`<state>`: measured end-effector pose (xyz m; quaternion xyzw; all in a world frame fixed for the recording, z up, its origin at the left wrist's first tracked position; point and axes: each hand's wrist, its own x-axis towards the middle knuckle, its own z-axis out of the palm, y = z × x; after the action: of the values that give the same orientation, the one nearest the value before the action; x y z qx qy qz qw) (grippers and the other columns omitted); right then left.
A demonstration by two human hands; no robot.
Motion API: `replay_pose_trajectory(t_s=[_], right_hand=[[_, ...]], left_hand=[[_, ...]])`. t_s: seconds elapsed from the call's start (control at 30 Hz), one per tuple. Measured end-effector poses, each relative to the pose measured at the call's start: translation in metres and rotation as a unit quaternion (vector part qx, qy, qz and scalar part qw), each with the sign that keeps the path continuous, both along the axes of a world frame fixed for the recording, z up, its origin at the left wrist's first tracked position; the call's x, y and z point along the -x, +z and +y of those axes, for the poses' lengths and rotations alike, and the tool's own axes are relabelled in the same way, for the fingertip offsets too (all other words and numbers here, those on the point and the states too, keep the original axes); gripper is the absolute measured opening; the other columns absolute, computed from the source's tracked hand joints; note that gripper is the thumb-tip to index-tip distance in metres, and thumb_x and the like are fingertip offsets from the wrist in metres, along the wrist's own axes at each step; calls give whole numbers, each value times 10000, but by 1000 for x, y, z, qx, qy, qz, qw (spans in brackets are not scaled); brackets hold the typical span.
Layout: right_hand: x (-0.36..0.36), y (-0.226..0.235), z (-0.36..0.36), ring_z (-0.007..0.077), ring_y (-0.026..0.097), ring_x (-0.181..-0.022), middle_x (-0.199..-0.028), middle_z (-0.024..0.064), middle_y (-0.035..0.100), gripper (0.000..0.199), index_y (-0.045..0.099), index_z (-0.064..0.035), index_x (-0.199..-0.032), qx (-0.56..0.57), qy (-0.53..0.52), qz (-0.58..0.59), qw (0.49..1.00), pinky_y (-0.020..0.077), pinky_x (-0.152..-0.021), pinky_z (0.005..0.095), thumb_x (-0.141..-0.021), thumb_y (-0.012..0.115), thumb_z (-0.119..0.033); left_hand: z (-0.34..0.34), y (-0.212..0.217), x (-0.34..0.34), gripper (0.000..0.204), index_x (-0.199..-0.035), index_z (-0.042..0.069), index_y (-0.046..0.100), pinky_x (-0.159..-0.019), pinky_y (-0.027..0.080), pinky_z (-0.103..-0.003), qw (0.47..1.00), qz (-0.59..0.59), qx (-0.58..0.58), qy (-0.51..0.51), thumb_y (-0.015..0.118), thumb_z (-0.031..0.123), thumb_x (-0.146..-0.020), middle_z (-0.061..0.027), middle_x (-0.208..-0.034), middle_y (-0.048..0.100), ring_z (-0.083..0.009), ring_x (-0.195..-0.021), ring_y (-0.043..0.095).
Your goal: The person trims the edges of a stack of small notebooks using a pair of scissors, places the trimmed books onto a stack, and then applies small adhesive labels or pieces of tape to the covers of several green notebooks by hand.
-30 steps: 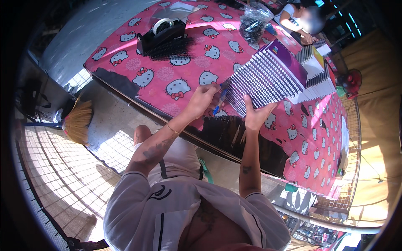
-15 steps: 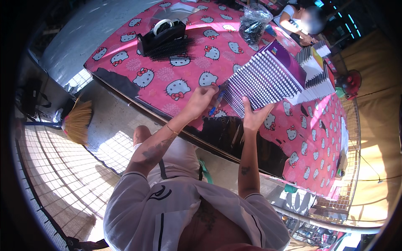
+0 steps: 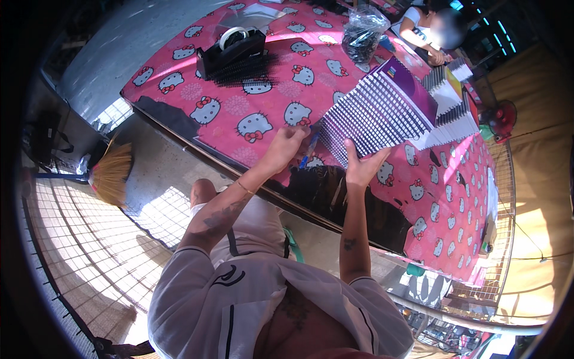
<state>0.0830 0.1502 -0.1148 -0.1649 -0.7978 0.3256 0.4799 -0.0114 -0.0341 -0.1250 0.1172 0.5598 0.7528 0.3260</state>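
A tall stack of spiral-bound notebooks [image 3: 373,113] with a purple cover [image 3: 412,90] leans on the table, its rows of dark coils facing me. My right hand [image 3: 363,167] grips its near lower edge, thumb up against the coils. Beside the stack's left corner is my left hand [image 3: 287,146], its thumb and finger pinched close together. Whatever may be between those fingertips is too small to make out. Close by the left fingers shows a slim blue object [image 3: 309,151], partly hidden; I cannot tell whether the hand holds it.
A black tape dispenser [image 3: 230,51] stands at the far left by loose black coils [image 3: 245,72]. Behind the stack are a plastic bag of dark items [image 3: 363,37] and more notebooks [image 3: 448,107]. Another person [image 3: 418,30] works at the far right. A broom [image 3: 110,173] is left.
My left hand has shifted very slightly, and its fingertips sit a bit lower by the stack's corner. The blue object's visible part is slightly lower. The right hand stays on the stack.
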Motion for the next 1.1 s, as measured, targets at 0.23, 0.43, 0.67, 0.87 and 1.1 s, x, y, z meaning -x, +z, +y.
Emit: replay_pose_trajectory(t_s=[0.23,0.43,0.67,0.87,1.1], right_hand=[[-3,-4,-3,393,372,-1282,-1359,244,381,1090,215,62,-1464,-39,-26,-19,999,259,-1096,489,-659,886,-239],[-1,-9,-2,389,373,-1278,-1354,244,382,1073,231,64,-1452,-12,-20,-17,1000,266,-1089,491,-660,887,-242],[0,-11,-1,387,381,-1271,-1349,242,388,1057,231,57,-1455,-14,-23,-9,1000,271,-1086,489,-674,883,-230],[-4,-11,1,421,321,-1323,-1409,272,314,1166,182,59,-1478,-9,-3,-26,1000,248,-1107,503,-639,903,-308],[-5,-18,2,419,324,-1319,-1400,271,321,1160,169,59,-1482,-34,2,-13,999,245,-1103,503,-646,903,-272]], left_hand=[[1,-5,-5,352,-1082,-68,638,-539,524,-318,916,363,115,128,501,235,-967,-131,-856,685,-186,-623,658],[1,-4,-6,374,-1114,-58,613,-543,531,-275,998,-55,-10,34,485,262,-968,-134,-773,683,-195,-660,684],[1,-11,-2,350,-1027,-50,613,-577,573,-324,998,-56,-23,8,507,280,-976,-150,-834,676,-232,-699,700],[0,-8,-10,354,-1093,-80,608,-592,574,-325,785,561,204,168,497,236,-978,-156,-842,680,-232,-681,691],[-2,0,-6,349,-1089,-79,609,-586,556,-323,997,-70,-10,26,503,231,-969,-160,-851,676,-218,-690,686]])
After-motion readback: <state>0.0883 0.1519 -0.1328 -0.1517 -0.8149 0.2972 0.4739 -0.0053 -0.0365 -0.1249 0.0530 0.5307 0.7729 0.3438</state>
